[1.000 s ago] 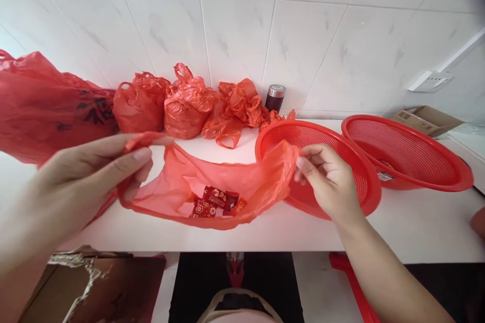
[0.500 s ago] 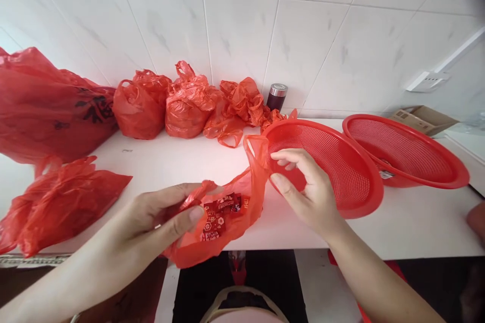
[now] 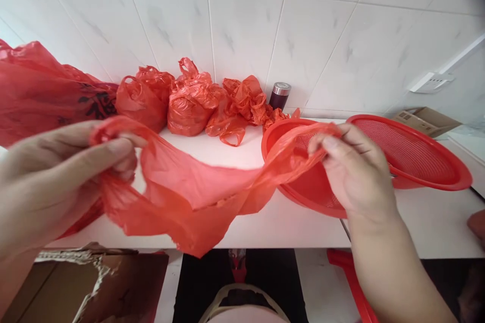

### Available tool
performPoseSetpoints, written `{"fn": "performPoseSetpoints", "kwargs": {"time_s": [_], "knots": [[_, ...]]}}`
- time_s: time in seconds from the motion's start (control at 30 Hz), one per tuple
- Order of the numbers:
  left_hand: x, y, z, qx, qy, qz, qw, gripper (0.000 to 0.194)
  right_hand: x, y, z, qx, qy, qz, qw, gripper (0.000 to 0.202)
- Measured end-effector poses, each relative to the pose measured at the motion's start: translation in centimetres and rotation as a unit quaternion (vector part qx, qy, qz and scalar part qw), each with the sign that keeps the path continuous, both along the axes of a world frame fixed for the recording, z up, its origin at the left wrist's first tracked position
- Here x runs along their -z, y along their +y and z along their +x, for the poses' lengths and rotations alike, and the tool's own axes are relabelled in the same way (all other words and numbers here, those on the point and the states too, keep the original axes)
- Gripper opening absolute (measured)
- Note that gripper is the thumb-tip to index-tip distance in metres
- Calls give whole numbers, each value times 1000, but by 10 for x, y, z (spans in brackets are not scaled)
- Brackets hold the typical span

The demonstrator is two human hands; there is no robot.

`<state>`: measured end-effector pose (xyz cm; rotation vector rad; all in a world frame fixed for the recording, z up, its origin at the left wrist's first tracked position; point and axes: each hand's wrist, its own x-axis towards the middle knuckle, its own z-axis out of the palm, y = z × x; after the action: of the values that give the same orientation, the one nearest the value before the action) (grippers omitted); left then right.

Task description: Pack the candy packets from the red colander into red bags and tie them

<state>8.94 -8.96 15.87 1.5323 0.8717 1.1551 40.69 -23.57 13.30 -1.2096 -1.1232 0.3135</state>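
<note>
A thin red plastic bag (image 3: 204, 207) is stretched between my two hands above the front of the white table. My left hand (image 3: 76, 166) is closed round one of its handles, at the left. On the other side my right hand (image 3: 356, 171) pinches the second handle, in front of a red mesh basket (image 3: 322, 202). The bag sags in the middle, and its film hides most of what lies inside. Behind my left hand, a filled red bag is mostly covered from sight.
Along the tiled wall stand a large red bag (image 3: 45, 91), knotted red bags (image 3: 189, 111), crumpled red bags (image 3: 242, 101) and a dark flask (image 3: 279, 96). A second red basket (image 3: 417, 151) and a small cardboard box (image 3: 428, 120) are at the right. An open carton (image 3: 125, 282) is below the table edge.
Both hands have moved apart and up, pulling the bag wide. My right hand has taken hold of a handle. The small red packets inside no longer show clearly.
</note>
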Motion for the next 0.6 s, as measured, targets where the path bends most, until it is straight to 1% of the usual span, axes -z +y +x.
{"fn": "performPoseSetpoints", "kwargs": {"time_s": [0.07, 0.1, 0.17, 0.23, 0.3, 0.37, 0.43, 0.47, 0.53, 0.6], "knots": [[-1, 6, 4, 28, 30, 9, 999, 11, -2, -4, 0, -31, -12, -30, 999, 8], [-1, 7, 5, 19, 30, 15, 999, 10, -2, -6, -1, -33, -15, -33, 999, 8], [-4, 6, 9, -25, 2, 17, 1000, 7, -3, -10, -3, -28, -16, -20, 999, 9], [-7, 1, 13, -39, -23, -20, 999, 6, -5, -13, -7, -29, -26, -17, 999, 10], [-8, -2, 15, -11, -26, -64, 998, 15, -9, -15, -10, -39, -53, -36, 997, 8], [-3, -4, 15, 58, -38, -70, 995, 18, -12, -16, -14, -44, -76, -45, 995, 6], [6, -4, 16, 153, -55, -41, 986, 21, -15, -15, -18, -47, -85, -35, 995, 6], [11, -4, 18, 200, -58, -25, 978, 26, -15, -14, -21, -51, -83, -29, 995, 5], [20, -7, 27, 285, -35, -11, 958, 43, -16, -11, -30, -83, -79, -32, 993, 5], [28, -17, 42, 351, 18, -29, 936, 62, -18, -5, -44, -146, -80, -47, 985, 3]]}}
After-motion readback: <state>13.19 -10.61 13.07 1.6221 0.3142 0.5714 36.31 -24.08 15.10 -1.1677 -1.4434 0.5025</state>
